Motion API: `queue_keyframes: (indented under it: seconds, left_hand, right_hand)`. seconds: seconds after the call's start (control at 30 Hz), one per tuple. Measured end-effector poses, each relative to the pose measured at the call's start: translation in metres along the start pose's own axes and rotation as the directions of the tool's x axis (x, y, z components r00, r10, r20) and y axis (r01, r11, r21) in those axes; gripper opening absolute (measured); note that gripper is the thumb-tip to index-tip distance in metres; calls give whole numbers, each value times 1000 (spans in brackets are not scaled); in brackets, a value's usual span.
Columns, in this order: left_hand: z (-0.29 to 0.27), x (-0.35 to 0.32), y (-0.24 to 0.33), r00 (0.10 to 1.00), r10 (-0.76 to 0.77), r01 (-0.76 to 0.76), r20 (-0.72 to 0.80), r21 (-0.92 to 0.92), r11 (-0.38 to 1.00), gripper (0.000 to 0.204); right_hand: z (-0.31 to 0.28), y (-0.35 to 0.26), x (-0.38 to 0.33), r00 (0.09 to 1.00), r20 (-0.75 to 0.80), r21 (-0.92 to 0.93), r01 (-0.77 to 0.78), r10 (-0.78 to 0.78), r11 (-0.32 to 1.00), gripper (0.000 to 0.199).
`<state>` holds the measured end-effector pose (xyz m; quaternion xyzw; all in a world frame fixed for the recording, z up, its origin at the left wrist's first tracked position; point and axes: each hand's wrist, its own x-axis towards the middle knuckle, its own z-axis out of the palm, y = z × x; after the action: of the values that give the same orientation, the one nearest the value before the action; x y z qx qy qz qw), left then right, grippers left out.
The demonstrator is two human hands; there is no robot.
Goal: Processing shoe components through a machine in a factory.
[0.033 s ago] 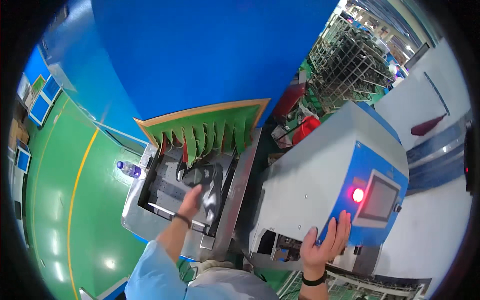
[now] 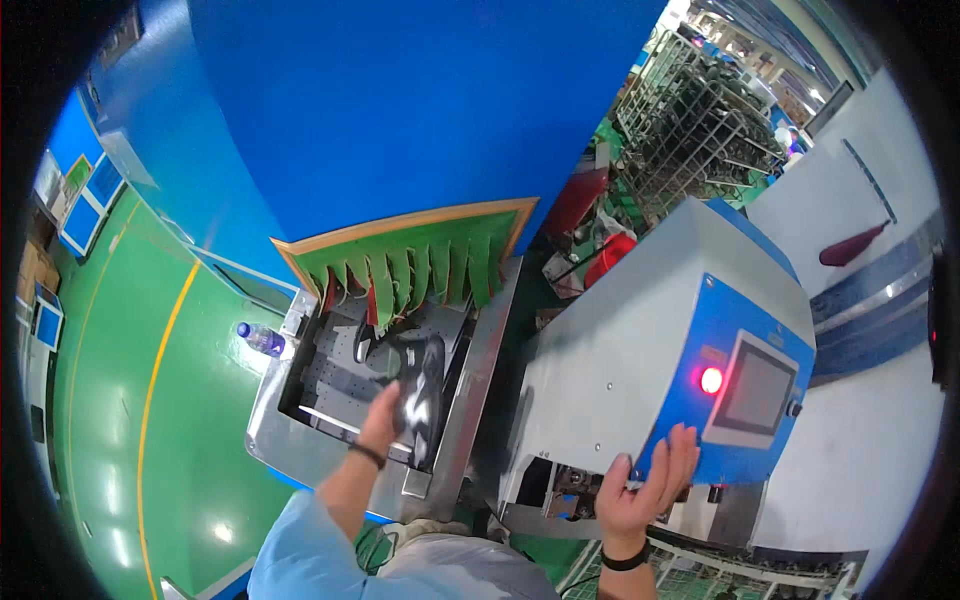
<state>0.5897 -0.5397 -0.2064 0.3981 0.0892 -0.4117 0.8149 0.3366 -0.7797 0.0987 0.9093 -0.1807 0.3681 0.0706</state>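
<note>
Nothing had shifted between the earlier frame and this one, which was taken at the same instant: both hands and the shoe sat exactly as before. The left hand [image 2: 385, 418] was closed around the rear of a black-and-white shoe [image 2: 422, 392], which lay on the perforated grey conveyor tray [image 2: 335, 375] at about 7 o'clock from the picture's middle. A second dark shoe [image 2: 365, 340] lay just beyond it, near the fringe of green curtain strips [image 2: 420, 268] at the tunnel mouth, framed in orange. The tray's steel rim [image 2: 270, 420] left open room only toward the person; the green floor [image 2: 130, 400] with its yellow line stretched wide at 9 o'clock. A clear bottle with a blue cap [image 2: 260, 339] stood on the tray's left corner. The right hand [image 2: 650, 490], fingers spread, pressed flat on the lower edge of the grey-and-blue machine cabinet [image 2: 640, 350] at 5 o'clock, just below a glowing red round lamp [image 2: 711, 380] and a dark square screen [image 2: 755, 388].
</note>
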Motion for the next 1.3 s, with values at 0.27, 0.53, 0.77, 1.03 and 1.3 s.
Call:
queue_keyframes:
  seconds: [0.27, 0.53, 0.77, 1.03, 1.3]
  left_hand:
    - [151, -226, -31, 920, -221, 90, 324, 375, 923, 82]
    - [227, -261, -105, 930, 358, -247, 80, 859, 449, 66]
    - [227, -288, -189, 853, -89, -519, 514, 853, -52, 27]
    - [245, -275, -186, 945, -247, -152, 215, 956, 249, 37]
    - [207, -226, -201, 964, -124, -196, 235, 944, 265, 35]
  right_hand:
    - [-16, -74, -120, 656, 744, 654, -754, 128, 57, 112]
    - [-56, -14, -144, 787, 564, 816, -577, 252, -24, 106]
    - [-86, 81, -234, 503, 859, 495, -863, 92, 97, 85]
    - [-101, 139, -252, 424, 758, 557, -817, 496, -152, 85]
    - [-46, 122, -194, 481, 705, 32, -755, 521, 655, 93]
